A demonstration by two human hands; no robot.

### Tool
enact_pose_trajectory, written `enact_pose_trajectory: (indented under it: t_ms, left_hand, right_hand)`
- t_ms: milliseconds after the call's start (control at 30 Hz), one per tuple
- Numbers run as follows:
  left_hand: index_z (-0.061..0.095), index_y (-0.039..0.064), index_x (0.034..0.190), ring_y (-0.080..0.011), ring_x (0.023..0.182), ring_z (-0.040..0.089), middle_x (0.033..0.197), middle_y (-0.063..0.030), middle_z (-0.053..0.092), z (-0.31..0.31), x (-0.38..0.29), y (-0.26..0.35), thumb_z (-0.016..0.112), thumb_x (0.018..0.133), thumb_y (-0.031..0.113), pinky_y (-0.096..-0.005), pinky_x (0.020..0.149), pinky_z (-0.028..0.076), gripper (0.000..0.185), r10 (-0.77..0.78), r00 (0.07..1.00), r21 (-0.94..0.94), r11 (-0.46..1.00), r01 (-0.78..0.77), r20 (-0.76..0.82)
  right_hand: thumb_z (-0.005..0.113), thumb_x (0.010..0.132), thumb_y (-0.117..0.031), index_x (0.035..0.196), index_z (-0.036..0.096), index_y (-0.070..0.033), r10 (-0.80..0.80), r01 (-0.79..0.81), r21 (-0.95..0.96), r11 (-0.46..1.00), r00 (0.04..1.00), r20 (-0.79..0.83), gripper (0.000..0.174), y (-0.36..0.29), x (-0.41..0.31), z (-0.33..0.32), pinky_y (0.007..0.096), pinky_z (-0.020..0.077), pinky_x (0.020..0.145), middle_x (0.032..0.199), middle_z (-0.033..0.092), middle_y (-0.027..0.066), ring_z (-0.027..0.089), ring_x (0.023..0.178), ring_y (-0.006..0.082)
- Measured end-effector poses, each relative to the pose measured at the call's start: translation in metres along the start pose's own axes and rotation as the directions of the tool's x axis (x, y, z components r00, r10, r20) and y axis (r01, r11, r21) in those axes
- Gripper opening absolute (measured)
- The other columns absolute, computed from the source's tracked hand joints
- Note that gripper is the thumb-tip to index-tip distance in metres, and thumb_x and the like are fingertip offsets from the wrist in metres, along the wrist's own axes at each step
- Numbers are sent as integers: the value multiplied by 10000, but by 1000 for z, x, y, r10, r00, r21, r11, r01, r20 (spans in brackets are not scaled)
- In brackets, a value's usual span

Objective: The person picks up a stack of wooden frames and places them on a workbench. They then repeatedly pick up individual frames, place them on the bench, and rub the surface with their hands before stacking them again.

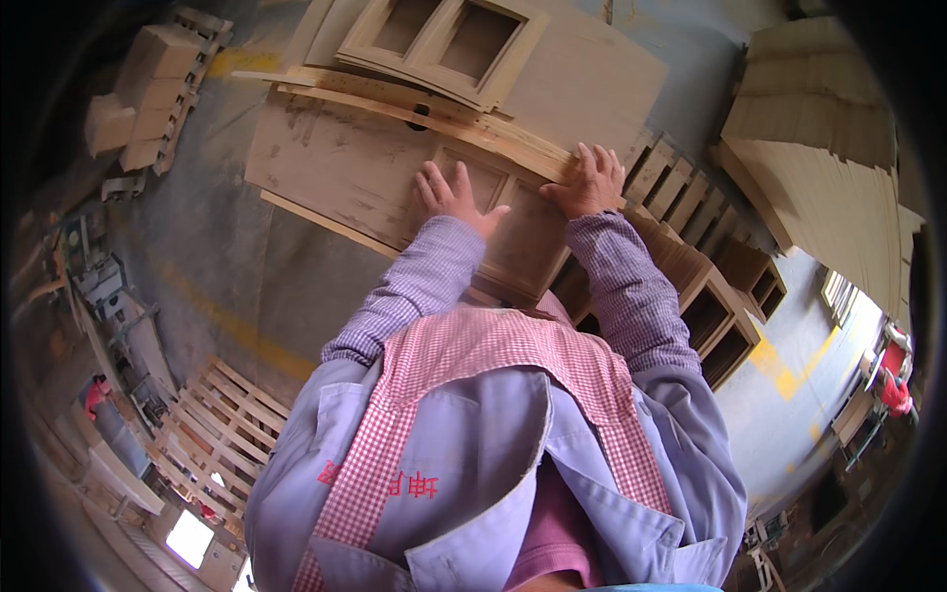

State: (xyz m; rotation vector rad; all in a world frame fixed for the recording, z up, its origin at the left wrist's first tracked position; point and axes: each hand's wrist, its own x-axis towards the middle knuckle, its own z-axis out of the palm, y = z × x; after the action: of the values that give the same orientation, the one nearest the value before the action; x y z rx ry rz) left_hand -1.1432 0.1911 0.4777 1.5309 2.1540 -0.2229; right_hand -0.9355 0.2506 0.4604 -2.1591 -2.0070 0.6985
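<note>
A wooden frame with recessed panels (527, 235) lies on the work surface in front of me. Over it, my left hand (453, 198) is spread with fingers apart, its fingertips at the frame's left part. My right hand (592, 181) rests with its palm down at the frame's upper right corner, beside the end of a long wooden strip (473, 132). Neither hand is closed around anything. Beyond the strip, a frame with two rectangular openings (510, 74) lies on a flat board (592, 74). Another board (325, 159) extends to the left, with a dark hole near the strip.
Slatted wooden pallets stand at the right (677, 185) and lower left (222, 414). Open wooden frames (729, 325) are stacked beside my right arm. Tall stacks of boards (828, 192) rise at the far right. A person in red (895, 392) is at the far right edge.
</note>
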Motion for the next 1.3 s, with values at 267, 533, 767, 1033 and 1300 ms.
enact_pose_trajectory:
  t_ms: [267,533,767,1033,1300]
  left_hand:
    - [225,158,1557,-457,1472,40,1597,-274,13,0,6,-10,734,733,628,-515,1206,110,1076,-8,998,1,1000,8,-62]
    - [255,383,1536,-485,1466,63,1602,-269,-17,-31,20,-24,708,771,619,-519,1186,207,920,-5,1000,66,998,5,5]
    - [232,481,1515,-488,1469,52,1610,-248,-58,-53,32,-22,665,787,661,-523,1176,237,866,-88,984,159,985,62,158]
    - [221,503,1510,-492,1466,69,1612,-246,-43,-61,44,-32,667,777,672,-524,1170,252,875,-132,977,187,977,100,165]
    - [219,494,1513,-487,1468,68,1611,-247,-28,-73,54,-48,669,775,676,-527,1174,248,883,-123,980,206,974,89,155]
  right_hand:
    - [894,607,-440,1410,472,-171,-72,68,-53,996,995,-70,947,-16,-1,5,503,138,1204,1484,390,135,215,1461,359]
    - [874,640,-439,1434,452,-169,-27,26,-50,998,999,-27,939,-53,4,4,509,110,1211,1526,337,128,185,1476,344]
    - [885,613,-449,1470,397,-201,14,-14,-30,999,1000,7,1016,-66,8,4,519,104,1211,1547,293,136,151,1486,348]
    - [883,611,-453,1527,284,-273,-35,36,27,999,997,-68,1109,-82,13,17,539,78,1208,1607,182,127,79,1503,363]
    - [891,616,-448,1544,235,-311,-30,31,20,999,997,-68,1145,-105,17,25,524,52,1209,1620,110,126,20,1510,360]
